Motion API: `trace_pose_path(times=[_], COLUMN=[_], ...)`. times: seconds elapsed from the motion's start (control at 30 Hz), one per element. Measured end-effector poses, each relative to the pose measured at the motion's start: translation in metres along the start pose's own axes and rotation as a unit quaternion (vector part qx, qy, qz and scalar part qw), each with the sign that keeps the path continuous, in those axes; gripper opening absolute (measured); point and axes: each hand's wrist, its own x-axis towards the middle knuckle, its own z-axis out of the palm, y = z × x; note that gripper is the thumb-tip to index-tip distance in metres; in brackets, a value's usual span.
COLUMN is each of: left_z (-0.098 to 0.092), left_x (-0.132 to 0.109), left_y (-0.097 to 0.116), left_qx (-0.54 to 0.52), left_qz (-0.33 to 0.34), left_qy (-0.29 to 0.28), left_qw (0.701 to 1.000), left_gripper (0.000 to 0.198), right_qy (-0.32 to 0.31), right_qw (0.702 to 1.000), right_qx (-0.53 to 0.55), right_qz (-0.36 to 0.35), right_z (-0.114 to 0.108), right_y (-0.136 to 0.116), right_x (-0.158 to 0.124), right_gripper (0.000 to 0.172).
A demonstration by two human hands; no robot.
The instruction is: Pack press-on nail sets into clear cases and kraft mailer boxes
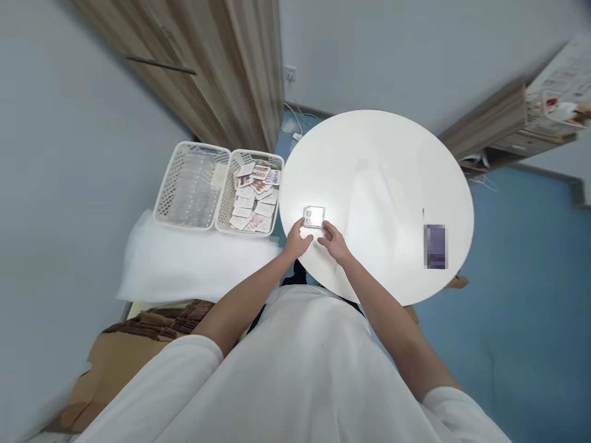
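A small clear plastic case (314,216) with a card inside lies near the front left rim of the round white table (378,184). My left hand (297,241) grips its left edge with thumb and fingers. My right hand (333,241) touches its right corner with pinched fingertips. Both forearms reach in over my white shirt.
Two white baskets stand on a white-covered surface to the left: the left basket (191,184) holds clear cases, the right basket (256,191) holds several cards. A dark blurred object (436,246) lies at the table's right. A cardboard box (129,357) sits at lower left; wooden cabinet behind.
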Motion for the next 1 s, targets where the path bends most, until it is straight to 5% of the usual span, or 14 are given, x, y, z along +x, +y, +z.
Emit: trace_pose_path(times=[0.27,0.43,1.0], left_z=[0.066,0.100,0.147], left_x=[-0.035,-0.055,-0.078], left_y=[0.036,0.051,0.056], left_qx=[0.045,0.097,0.215], left_qz=[0.102,0.150,0.084], left_qy=[-0.130,-0.189,-0.117], left_qw=[0.985,0.966,0.966], left_gripper=[0.060,0.059,0.065], right_qy=[0.113,0.129,0.037], right_qw=[0.992,0.988,0.979], right_qx=[-0.064,-0.080,-0.189], right_qz=[-0.004,0.004,-0.063], right_z=[-0.076,-0.108,-0.144], right_y=[0.050,0.085,0.109], right_x=[-0.084,-0.121,-0.117], right_gripper=[0.050,0.048,0.052])
